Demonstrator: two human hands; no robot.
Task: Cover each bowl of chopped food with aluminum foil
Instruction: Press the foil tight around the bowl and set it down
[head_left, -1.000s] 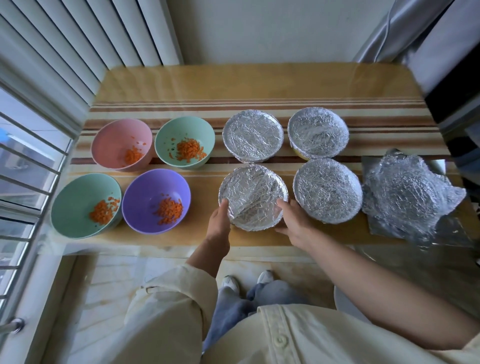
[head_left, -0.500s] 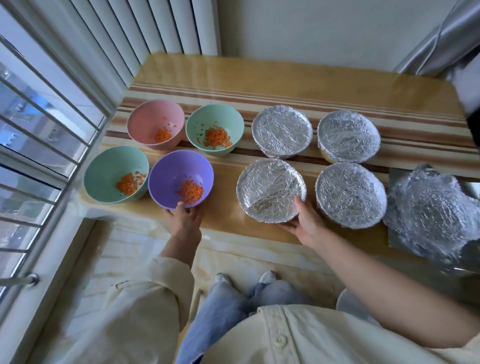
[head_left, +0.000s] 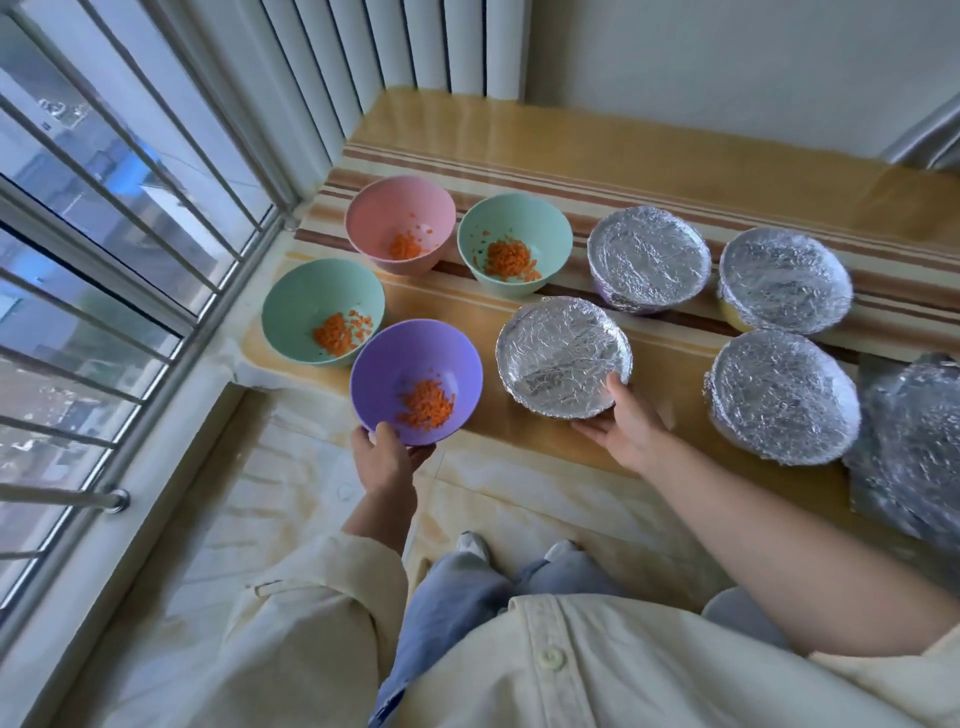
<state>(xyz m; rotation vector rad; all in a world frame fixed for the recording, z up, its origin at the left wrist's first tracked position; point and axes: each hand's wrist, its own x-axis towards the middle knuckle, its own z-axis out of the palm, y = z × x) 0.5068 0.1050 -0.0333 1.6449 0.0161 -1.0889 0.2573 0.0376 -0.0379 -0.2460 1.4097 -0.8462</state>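
My left hand (head_left: 384, 457) pinches the purple bowl (head_left: 415, 374) by its rim at the near edge of the table (head_left: 670, 364); right hand (head_left: 623, 428) cups the foiled bowl (head_left: 563, 356) beside it. Purple one looks tilted, maybe hanging off the edge, hard to tell. One-handed rim grip, so the carrot (head_left: 426, 405) could spill onto the floor (head_left: 291, 493).

Four foil-covered bowls (head_left: 563, 353) beside four uncovered bowls (head_left: 405, 364).
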